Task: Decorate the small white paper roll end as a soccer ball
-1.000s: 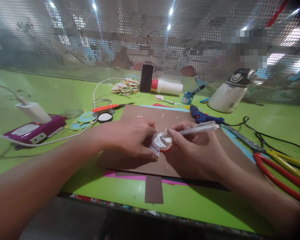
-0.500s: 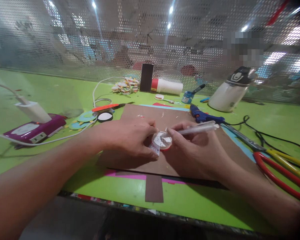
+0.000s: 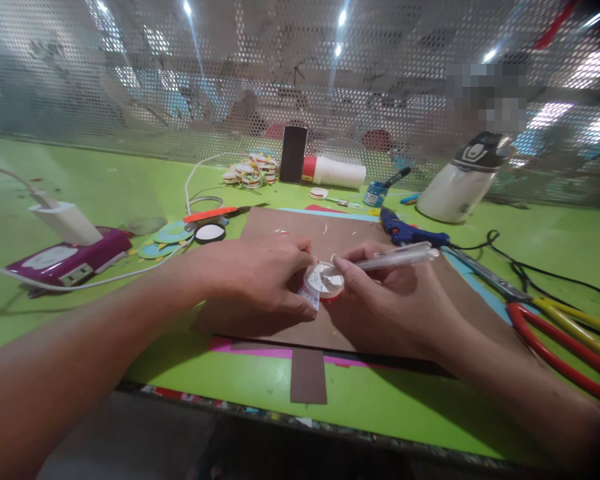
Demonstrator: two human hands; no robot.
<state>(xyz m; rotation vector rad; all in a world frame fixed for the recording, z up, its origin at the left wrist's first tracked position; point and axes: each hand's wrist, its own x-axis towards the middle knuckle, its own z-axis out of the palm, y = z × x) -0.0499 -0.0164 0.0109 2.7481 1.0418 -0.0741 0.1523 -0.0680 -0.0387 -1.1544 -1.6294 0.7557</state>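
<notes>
Here we are, leaning in over the small round disc, white on top with a red rim, lying on the brown sheet right between our two hands. Our left hand curls around its near-left side, thumb and forefinger a little apart, holding down a clear printed piece that looks like a bit of ruler; it overlaps the disc's edge. How hard those fingers press, we cannot tell.

Over on the other side, our right hand has its fingers closed in a writing grip on a clear-barrelled pen, tilted back low, with its point down at the disc. Dark lines cross the white face, too fine to read from here.

This calls for a steady touch! We want the clear edge pressed flat, the fingertips well back from the line, and the pen leaning lightly along the edge without pushing it. The right wrist is best rested, the stroke smooth and even, since so small a disc could easily turn under us.

Off to the right, the blue glue gun and the big scissors lie apart from the pen, so our writing hand has room.
</notes>
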